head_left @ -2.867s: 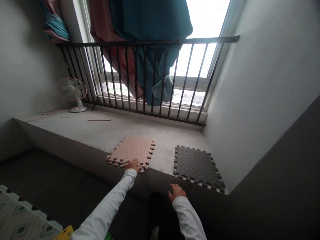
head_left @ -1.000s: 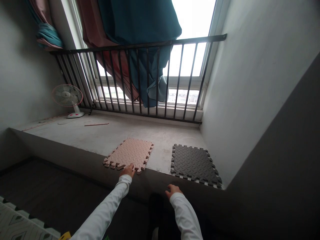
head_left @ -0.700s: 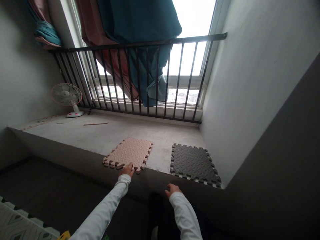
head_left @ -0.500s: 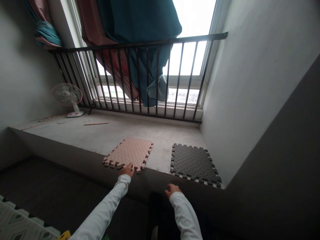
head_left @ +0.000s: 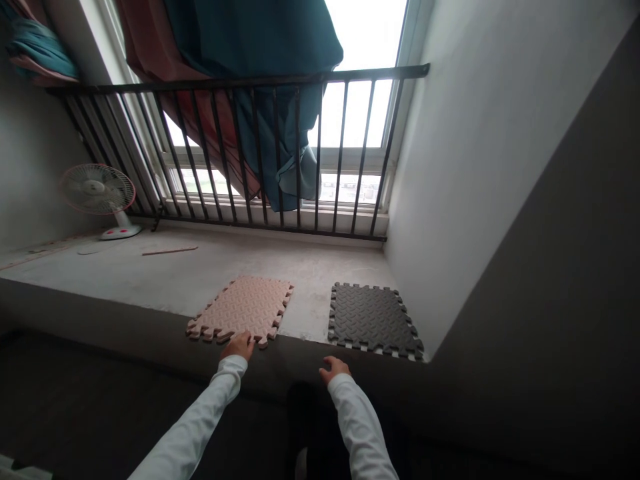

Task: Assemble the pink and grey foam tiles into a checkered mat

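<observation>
A pink foam puzzle mat (head_left: 243, 308) lies on the concrete ledge (head_left: 165, 273), its near edge at the ledge's lip. My left hand (head_left: 239, 346) rests on that near edge, fingers curled over it. A dark grey foam puzzle mat (head_left: 373, 319) lies flat to the right, close to the side wall. My right hand (head_left: 333, 367) hangs in front of the ledge's dark face, below the gap between the two mats, fingers loosely apart and holding nothing. Both arms wear white sleeves.
A black metal railing (head_left: 250, 83) runs along the window at the back, with teal and pink curtains (head_left: 260, 40) draped over it. A small pink fan (head_left: 100, 193) and a thin stick (head_left: 169, 251) stand on the ledge's left. A grey wall (head_left: 475, 167) closes the right side.
The view has swung to the right and slightly down, so everything sits further left. My left hand stays on the pink mat's near edge, and my right hand stays by the ledge front.
</observation>
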Available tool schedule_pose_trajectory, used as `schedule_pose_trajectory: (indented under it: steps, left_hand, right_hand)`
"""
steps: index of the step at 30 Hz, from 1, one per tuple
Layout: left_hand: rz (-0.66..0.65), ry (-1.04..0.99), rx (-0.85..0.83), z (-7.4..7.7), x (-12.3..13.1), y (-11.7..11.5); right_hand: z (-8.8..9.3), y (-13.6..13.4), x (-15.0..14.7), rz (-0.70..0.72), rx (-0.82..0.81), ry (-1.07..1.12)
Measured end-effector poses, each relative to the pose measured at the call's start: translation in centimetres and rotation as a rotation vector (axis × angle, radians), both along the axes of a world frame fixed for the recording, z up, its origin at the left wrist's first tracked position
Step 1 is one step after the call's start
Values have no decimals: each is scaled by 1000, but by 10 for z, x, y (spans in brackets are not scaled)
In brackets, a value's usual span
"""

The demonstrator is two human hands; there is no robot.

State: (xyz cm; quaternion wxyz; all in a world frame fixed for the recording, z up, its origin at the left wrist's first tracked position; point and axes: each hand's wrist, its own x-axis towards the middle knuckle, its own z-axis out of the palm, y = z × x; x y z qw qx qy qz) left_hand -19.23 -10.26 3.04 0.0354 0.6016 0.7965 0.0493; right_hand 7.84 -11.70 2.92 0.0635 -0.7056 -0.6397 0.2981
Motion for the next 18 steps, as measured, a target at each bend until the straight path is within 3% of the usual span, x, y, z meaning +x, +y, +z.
schedule_pose_trajectory:
  steps: [5, 11, 18]
  left_hand:
    - [-42, -13, 247, -12, 4, -17]
    - [-180, -334, 363, -38, 25, -74]
    - [-57, -668, 386, -68, 45, -142]
  right_hand:
    - [6, 9, 15, -172, 62, -36]
    - [16, 12, 25, -374, 27, -165]
    - [17, 19, 27, -316, 10, -193]
